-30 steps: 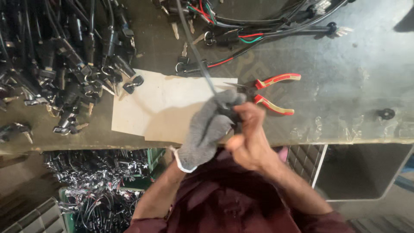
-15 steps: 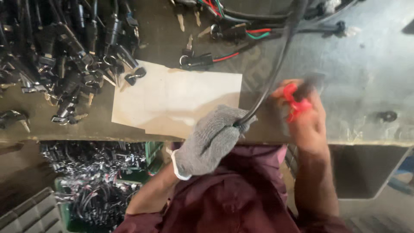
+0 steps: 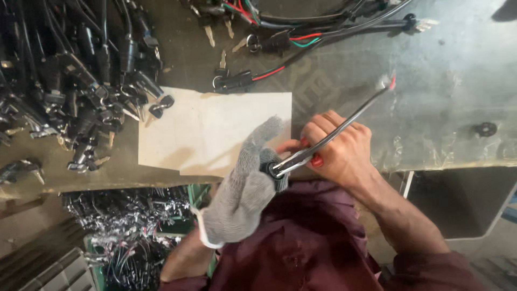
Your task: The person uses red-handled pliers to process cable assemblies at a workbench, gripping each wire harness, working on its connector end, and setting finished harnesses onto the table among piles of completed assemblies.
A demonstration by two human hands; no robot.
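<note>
My left hand, in a grey knit glove, grips the black end of a black sheathed cable near my chest. The cable runs up and right to a free end with red and pale wire tips. My bare right hand holds red-handled pliers, whose metal jaws close on the cable end right beside the gloved fingers. Both hands hover over the front edge of the metal bench, just right of a pale cardboard sheet.
A heap of black switches with keys and cables covers the bench's left side. More black cables with red and green wires lie at the back. A small black washer sits far right. A crate of wire parts stands below the bench.
My right hand picked up the red-handled pliers from the bench and brought them back to the cable end. The cable's free end swung from the top down to the right.
</note>
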